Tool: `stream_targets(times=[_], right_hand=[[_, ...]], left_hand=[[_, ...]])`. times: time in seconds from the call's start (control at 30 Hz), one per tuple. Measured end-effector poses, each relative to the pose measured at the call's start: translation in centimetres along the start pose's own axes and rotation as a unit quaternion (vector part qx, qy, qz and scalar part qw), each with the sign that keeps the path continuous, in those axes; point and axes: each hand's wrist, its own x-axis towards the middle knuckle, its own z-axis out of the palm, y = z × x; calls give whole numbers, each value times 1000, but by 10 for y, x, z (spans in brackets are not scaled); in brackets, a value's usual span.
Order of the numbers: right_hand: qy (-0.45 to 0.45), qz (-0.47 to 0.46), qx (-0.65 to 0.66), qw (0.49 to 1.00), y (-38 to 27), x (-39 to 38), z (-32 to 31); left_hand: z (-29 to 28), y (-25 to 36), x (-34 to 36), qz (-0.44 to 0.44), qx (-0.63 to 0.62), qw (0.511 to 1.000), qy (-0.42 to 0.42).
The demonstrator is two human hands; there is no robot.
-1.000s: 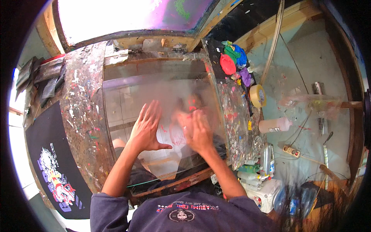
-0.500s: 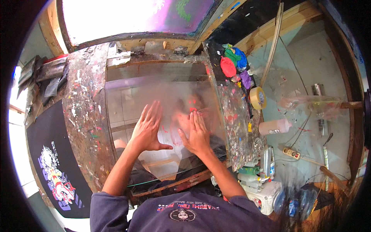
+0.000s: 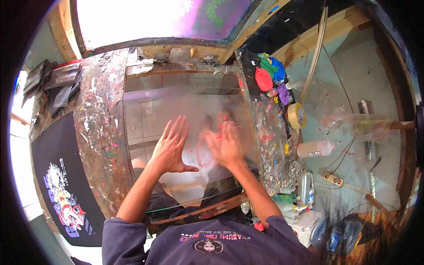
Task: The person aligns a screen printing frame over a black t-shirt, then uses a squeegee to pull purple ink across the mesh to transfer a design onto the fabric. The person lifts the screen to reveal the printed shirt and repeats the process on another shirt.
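Note:
Both hands are over a glass pane set in a paint-stained wooden bench; I cannot tell whether they touch it. My left hand holds nothing, its fingers stretched out and its thumb pointing right. Beside it, slightly blurred by motion, my right hand has its fingers extended and shows nothing in its grasp. Small red paint marks show on the glass by the right fingertips, and fainter red streaks lie between the hands.
A black printed fabric panel lies at left, below dark squeegee-like blades. Along the right bench edge are colourful paint blobs and a tape roll. A bottle and a power strip lie farther right. A framed screen stands behind.
My right hand has shifted a little, its fingers and thumb now blurred, while the left stays nearly in place. The whole view has moved slightly.

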Motion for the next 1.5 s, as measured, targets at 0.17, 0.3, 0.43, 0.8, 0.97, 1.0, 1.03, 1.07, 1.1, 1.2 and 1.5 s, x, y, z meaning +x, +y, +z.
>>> stream_targets(times=[0.17, 0.3, 0.43, 0.8, 0.97, 1.0, 1.03, 1.07, 1.1, 1.2, 1.5], right_hand=[[-4, -11, 11, 1000, 7, 0, -3], [10, -3, 24, 1000, -15, 1, 1], [-35, 7, -29, 999, 4, 4, -7], [72, 33, -4, 997, 1, -2, 9], [-12, 8, 51, 999, -10, 2, -4], [-16, 9, 42, 999, -4, 4, -6], [0, 28, 31, 999, -3, 5, -3], [17, 46, 20, 999, -3, 6, 0], [37, 64, 9, 997, -5, 11, 0], [1, -10, 53, 999, -22, 4, 2], [-6, -20, 36, 999, -8, 9, 2]], left_hand=[[-1, -2, -3, -5, 14, 1000, -11], [2, -1, -2, 3, 10, 1000, -1], [7, -4, -2, 6, 13, 1000, 8], [4, -1, -2, 7, -5, 1000, 7], [2, -3, -3, 7, -1, 1000, 15], [3, -3, -3, 8, 1, 1000, 11], [4, -3, -3, 10, 4, 1000, 8], [5, -3, -3, 11, 7, 1000, 4], [5, -4, -2, 12, 9, 1000, 7], [6, -4, -3, 10, 14, 1000, 9], [5, -4, 1, 9, 11, 1000, 7]])
